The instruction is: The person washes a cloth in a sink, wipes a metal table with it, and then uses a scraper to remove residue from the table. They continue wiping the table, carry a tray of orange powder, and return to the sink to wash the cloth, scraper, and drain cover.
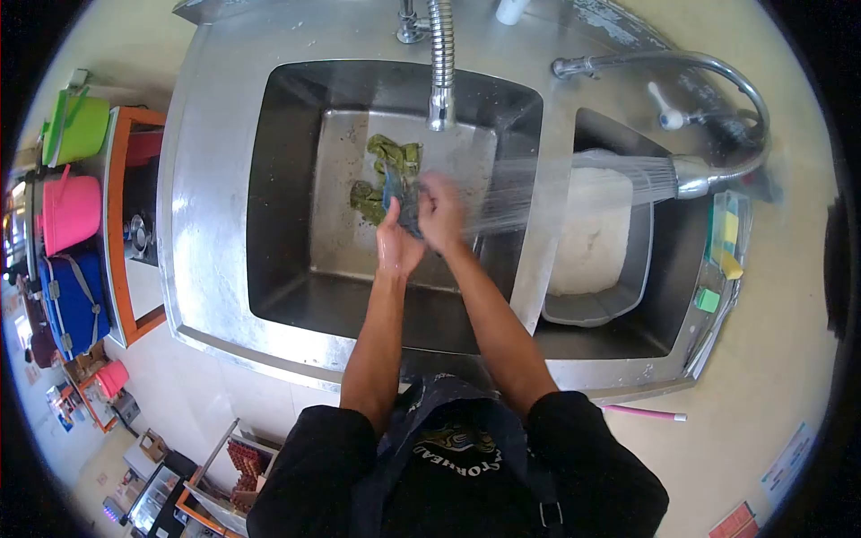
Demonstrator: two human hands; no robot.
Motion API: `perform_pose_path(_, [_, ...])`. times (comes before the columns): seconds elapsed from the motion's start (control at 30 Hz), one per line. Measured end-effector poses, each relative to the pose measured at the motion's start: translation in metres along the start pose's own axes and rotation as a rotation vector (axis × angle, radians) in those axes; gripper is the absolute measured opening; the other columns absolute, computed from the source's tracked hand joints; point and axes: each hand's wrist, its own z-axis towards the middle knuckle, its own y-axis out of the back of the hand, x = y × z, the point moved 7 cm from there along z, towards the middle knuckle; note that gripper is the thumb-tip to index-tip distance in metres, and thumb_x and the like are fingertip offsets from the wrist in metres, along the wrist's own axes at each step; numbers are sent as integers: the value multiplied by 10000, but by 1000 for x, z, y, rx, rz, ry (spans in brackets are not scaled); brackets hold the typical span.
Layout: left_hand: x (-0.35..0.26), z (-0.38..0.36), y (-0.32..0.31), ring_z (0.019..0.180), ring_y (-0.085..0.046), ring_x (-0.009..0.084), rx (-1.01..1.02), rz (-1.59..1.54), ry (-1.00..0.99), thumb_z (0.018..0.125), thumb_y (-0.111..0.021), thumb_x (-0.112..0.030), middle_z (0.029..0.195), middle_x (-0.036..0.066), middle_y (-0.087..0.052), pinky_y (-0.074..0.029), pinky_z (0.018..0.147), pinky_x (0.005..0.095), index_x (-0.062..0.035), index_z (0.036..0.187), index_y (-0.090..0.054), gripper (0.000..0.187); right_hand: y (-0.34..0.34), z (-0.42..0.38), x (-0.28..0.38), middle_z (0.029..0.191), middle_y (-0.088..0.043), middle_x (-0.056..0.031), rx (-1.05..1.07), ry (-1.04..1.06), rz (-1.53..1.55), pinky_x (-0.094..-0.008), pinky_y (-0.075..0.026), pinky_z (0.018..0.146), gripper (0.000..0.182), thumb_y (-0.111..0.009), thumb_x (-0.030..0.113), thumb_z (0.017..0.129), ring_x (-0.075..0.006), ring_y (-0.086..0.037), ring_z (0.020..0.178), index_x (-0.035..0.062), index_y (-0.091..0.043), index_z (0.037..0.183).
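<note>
Both my hands are over the large sink basin [327, 269], in the water spray [556, 193] from the right. My left hand [398, 247] has its thumb up and its fingers around a dark bluish-grey thing [408, 204], too blurred to name. Right beside it, my right hand [441, 211] is smeared by motion; its fingers look curled, but what is in them does not show. Just beyond the hands, crumpled green material [395, 152], leaves or cloth, lies on the basin floor. Another green piece [366, 202] is left of my left hand.
A flexible tap [441, 103] hangs over the basin. The spray head [692, 177] is at the right. In the smaller basin stands a grey tub [596, 309] with whitish contents [587, 233]. Sponges [728, 242] sit at the right edge. Left are pink [72, 211] and green buckets [81, 130].
</note>
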Motion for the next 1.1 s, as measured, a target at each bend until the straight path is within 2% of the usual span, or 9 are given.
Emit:
perform_pose_path(0.03, [-7, 9, 11, 1086, -531, 288, -1, -3, -4, 955, -445, -392, 1204, 114, -549, -391, 968, 459, -56, 1252, -478, 449, -2, -22, 23, 1082, -618, -181, -4, 263, -78, -450, -399, 945, 319, -597, 113, 786, -357, -567, 1030, 23, -600, 1093])
perform_pose_path(0.13, [-22, 3, -5, 977, -580, 283, -127, 51, 76, 948, -462, -396, 1086, 132, -599, -453, 897, 420, -33, 1158, -528, 425, 7, -56, 57, 1111, -603, -194, 323, 395, 236, -439, -398, 955, 302, -598, 114, 790, -361, -563, 1046, 12, -602, 1074])
perform_pose_path(0.27, [-23, 11, 8, 903, -585, 207, -22, 280, -63, 953, -488, -245, 1027, 100, -604, -482, 794, 322, 1, 1165, -520, 326, 49, -13, 82, 1166, -579, -189, 47, 285, 328, -403, -409, 941, 299, -600, 109, 822, -342, -533, 1113, -2, -594, 1100])
perform_pose_path(0.37, [-35, 3, 8, 825, -568, 139, -71, 619, -203, 934, -522, -147, 965, 64, -619, -473, 717, 281, 24, 1085, -586, 237, 21, 18, 56, 1044, -646, -132, 81, 431, -51, -353, -442, 871, 304, -639, 202, 839, -239, -595, 996, -8, -631, 1058])
perform_pose_path(0.47, [-57, 1, 10, 676, -539, 82, -162, 868, -396, 889, -609, -110, 797, 5, -633, -455, 612, 247, 45, 916, -680, 172, -30, 22, -21, 906, -670, -77, 743, -293, 291, -314, -472, 758, 354, -667, 294, 845, -146, -597, 826, -8, -656, 1029])
perform_pose_path(0.6, [-85, 1, 5, 662, -553, 81, -249, 959, -310, 880, -630, -131, 790, 13, -641, -452, 594, 244, 33, 924, -684, 178, 3, 33, 8, 801, -632, -17, 664, -222, 207, -264, -452, 595, 321, -660, 308, 863, -65, -526, 653, 14, -666, 991])
perform_pose_path(0.77, [-82, 15, 0, 706, -598, 106, -77, 1161, 93, 871, -648, -149, 863, 71, -664, -491, 642, 273, 35, 947, -654, 200, 1, 12, -6, 763, -608, -6, 603, -417, 737, -251, -429, 584, 347, -629, 300, 890, -98, -517, 638, -14, -616, 1037])
perform_pose_path(0.87, [-70, 13, -8, 686, -572, 87, 101, 924, 104, 874, -641, -172, 862, 42, -659, -463, 610, 253, 28, 965, -669, 221, -8, 4, -20, 825, -599, 18, 438, -516, 779, -213, -421, 620, 325, -611, 245, 905, -58, -502, 677, -26, -601, 1084])
perform_pose_path(1.1, [-72, 24, -33, 691, -522, 76, 39, 1360, 44, 853, -657, -135, 834, 13, -627, -417, 637, 228, 32, 944, -661, 190, -7, -7, -9, 810, -625, 6, 225, -653, 607, -258, -434, 592, 326, -619, 285, 899, -102, -529, 657, -22, -654, 1004])
